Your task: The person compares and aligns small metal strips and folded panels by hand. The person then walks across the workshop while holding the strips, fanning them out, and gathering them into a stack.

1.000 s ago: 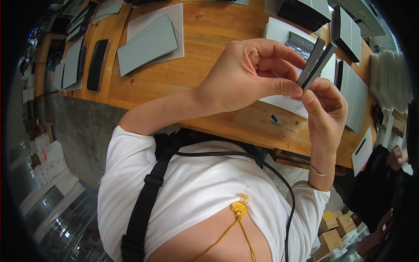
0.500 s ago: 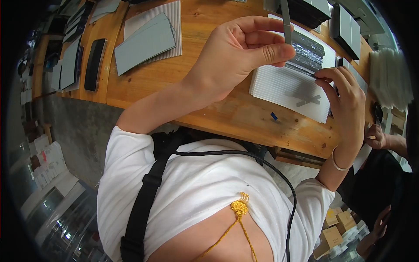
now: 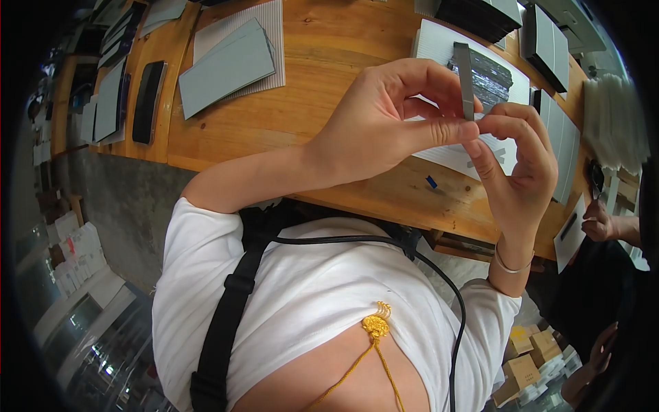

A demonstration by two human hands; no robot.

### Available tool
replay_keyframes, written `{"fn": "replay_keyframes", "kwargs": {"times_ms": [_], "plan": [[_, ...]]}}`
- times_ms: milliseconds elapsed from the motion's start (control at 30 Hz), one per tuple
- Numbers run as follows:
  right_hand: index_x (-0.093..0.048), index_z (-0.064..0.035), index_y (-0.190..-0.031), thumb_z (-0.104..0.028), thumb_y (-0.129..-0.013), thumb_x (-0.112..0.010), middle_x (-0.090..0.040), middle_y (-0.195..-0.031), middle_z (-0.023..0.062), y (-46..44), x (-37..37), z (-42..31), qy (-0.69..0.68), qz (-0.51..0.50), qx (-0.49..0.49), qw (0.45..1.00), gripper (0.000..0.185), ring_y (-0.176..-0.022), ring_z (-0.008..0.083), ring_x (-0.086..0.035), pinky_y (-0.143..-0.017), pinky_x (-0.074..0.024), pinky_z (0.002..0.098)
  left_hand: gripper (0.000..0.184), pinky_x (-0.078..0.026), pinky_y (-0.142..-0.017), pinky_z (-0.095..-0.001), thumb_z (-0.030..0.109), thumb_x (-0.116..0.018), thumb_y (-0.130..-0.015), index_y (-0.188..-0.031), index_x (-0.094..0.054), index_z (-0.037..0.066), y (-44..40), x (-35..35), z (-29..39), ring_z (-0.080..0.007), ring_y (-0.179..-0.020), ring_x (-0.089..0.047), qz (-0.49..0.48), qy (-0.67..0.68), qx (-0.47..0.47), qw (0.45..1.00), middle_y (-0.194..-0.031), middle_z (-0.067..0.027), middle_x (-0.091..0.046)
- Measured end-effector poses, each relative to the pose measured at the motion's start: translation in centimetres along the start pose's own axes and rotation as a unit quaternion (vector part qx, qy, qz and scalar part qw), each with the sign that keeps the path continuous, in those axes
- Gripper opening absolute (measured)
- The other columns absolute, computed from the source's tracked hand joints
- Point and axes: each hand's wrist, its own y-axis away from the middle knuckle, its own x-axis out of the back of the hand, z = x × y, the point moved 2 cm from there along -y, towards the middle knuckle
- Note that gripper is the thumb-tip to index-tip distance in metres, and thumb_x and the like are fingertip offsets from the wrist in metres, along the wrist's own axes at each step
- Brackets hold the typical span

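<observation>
My left hand (image 3: 405,117) pinches a thin, flat grey strip (image 3: 465,75) between thumb and fingers, with the strip standing nearly upright. Close against the left thumb tip, near the strip's lower end, my right hand (image 3: 522,154) has its thumb and index finger closed together. What lies between those right fingertips is too small or hidden to make out. Behind the hands, a bundle of shiny dark strips (image 3: 498,82) lies on a white ribbed sheet (image 3: 436,42). Grey tape pieces (image 3: 500,155) on that sheet are partly covered by my right hand.
Grey flat panels (image 3: 230,69) lie on a ribbed sheet at the left, beside a black phone-like slab (image 3: 149,103). Stacked dark panels (image 3: 480,20) stand at the back. A small blue piece (image 3: 431,182) is near the table edge. Another person's hand (image 3: 600,223) is at the right.
My left hand has come down and slightly right with the grey strip. My right hand has left the ribbed sheet and moved left to meet the left fingertips.
</observation>
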Motion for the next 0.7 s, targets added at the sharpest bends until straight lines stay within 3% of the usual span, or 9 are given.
{"fn": "replay_keyframes", "kwargs": {"times_ms": [200, 267, 300, 333, 400, 433, 600, 633, 700], "plan": [[-0.064, -0.0032, -0.080, -0.003, -0.064, -0.073, -0.058, -0.084, 0.0058, 0.4, 0.7, 0.4, -0.001, 0.024, 0.002, 1.000, 0.018, -0.076, 0.0169, -0.055, -0.063, -0.0434, 0.0266, 0.032, -0.047, -0.082, -0.0249, 0.002, -0.068, -0.078, -0.107, -0.054, 0.004, -0.3, 0.0, 0.5, -0.0132, -0.091, -0.058, -0.048, -0.104, -0.019, 0.993, -0.102, -0.0067, -0.059], [-0.063, -0.0047, -0.078, -0.001, -0.063, -0.072, -0.057, -0.083, 0.0057, 0.1, 2.0, 0.1, 0.157, -0.033, 0.035, 0.986, 0.018, -0.076, 0.0186, -0.054, -0.062, -0.0437, 0.0283, 0.042, -0.047, -0.074, -0.0232, 0.005, -0.074, -0.072, -0.109, -0.054, 0.006, -0.7, 0.3, 1.7, -0.0130, -0.084, -0.058, 0.003, -0.357, -0.096, 0.929, -0.104, -0.0063, -0.058], [-0.062, -0.0066, -0.078, -0.001, -0.062, -0.071, -0.056, -0.088, 0.0051, 0.1, 2.5, 0.2, 0.209, -0.050, 0.033, 0.976, 0.019, -0.079, 0.0201, -0.052, -0.066, -0.0438, 0.0310, 0.046, -0.045, -0.065, -0.0233, 0.008, -0.077, -0.067, -0.108, -0.057, 0.008, -1.0, 0.8, 1.8, -0.0124, -0.075, -0.057, 0.037, -0.427, -0.147, 0.891, -0.092, -0.0038, -0.062], [-0.062, -0.0066, -0.078, -0.001, -0.062, -0.071, -0.056, -0.088, 0.0051, 0.1, 3.0, 0.4, 0.208, -0.052, 0.032, 0.976, 0.019, -0.079, 0.0201, -0.052, -0.066, -0.0438, 0.0310, 0.046, -0.045, -0.065, -0.0233, 0.008, -0.077, -0.067, -0.108, -0.057, 0.008, -1.0, 1.2, 2.1, -0.0124, -0.075, -0.057, 0.038, -0.427, -0.145, 0.892, -0.092, -0.0038, -0.062], [-0.061, -0.0072, -0.078, -0.003, -0.064, -0.071, -0.055, -0.093, 0.0043, 0.0, 3.4, 1.0, 0.299, -0.085, 0.053, 0.949, 0.018, -0.082, 0.0207, -0.050, -0.074, -0.0425, 0.0336, 0.054, -0.045, -0.071, -0.0321, 0.021, -0.078, -0.064, -0.107, -0.049, 0.008, -0.9, 1.6, 2.9, -0.0213, -0.078, -0.055, 0.022, -0.567, -0.149, 0.810, -0.083, -0.0048, -0.057], [-0.060, -0.0079, -0.079, -0.004, -0.065, -0.071, -0.054, -0.096, 0.0033, 0.0, 3.6, 1.4, 0.308, -0.097, 0.040, 0.945, 0.018, -0.085, 0.0214, -0.049, -0.081, -0.0395, 0.0362, 0.054, -0.045, -0.071, -0.0321, 0.021, -0.078, -0.064, -0.107, -0.049, 0.008, -1.0, 1.8, 2.5, -0.0213, -0.078, -0.055, 0.023, -0.567, -0.146, 0.810, -0.083, -0.0048, -0.057], [-0.059, -0.0073, -0.079, -0.005, -0.066, -0.070, -0.053, -0.095, 0.0037, -0.5, 3.4, 2.0, 0.339, -0.129, 0.045, 0.931, 0.017, -0.086, 0.0220, -0.050, -0.086, -0.0366, 0.0377, 0.048, -0.044, -0.067, -0.0334, 0.021, -0.077, -0.065, -0.104, -0.051, 0.010, -1.4, 1.4, 1.3, -0.0230, -0.073, -0.056, 0.040, -0.599, -0.185, 0.778, -0.075, -0.0040, -0.058], [-0.059, -0.0072, -0.079, -0.006, -0.066, -0.070, -0.053, -0.094, 0.0040, -0.6, 3.4, 2.1, 0.344, -0.128, 0.041, 0.929, 0.017, -0.087, 0.0224, -0.050, -0.087, -0.0359, 0.0381, 0.048, -0.044, -0.067, -0.0334, 0.021, -0.077, -0.065, -0.104, -0.051, 0.010, -1.9, 0.5, 2.5, -0.0230, -0.073, -0.056, 0.041, -0.599, -0.183, 0.779, -0.075, -0.0040, -0.058], [-0.059, -0.0075, -0.081, -0.006, -0.067, -0.070, -0.053, -0.094, 0.0043, -0.7, 3.4, 2.2, 0.358, -0.126, 0.043, 0.924, 0.018, -0.088, 0.0226, -0.051, -0.086, -0.0358, 0.0377, 0.036, -0.046, -0.073, -0.0344, 0.010, -0.066, -0.077, -0.106, -0.046, 0.004, -3.1, -1.0, 4.3, -0.0236, -0.083, -0.056, -0.025, -0.614, 0.025, 0.789, -0.083, -0.0076, -0.056]]}}
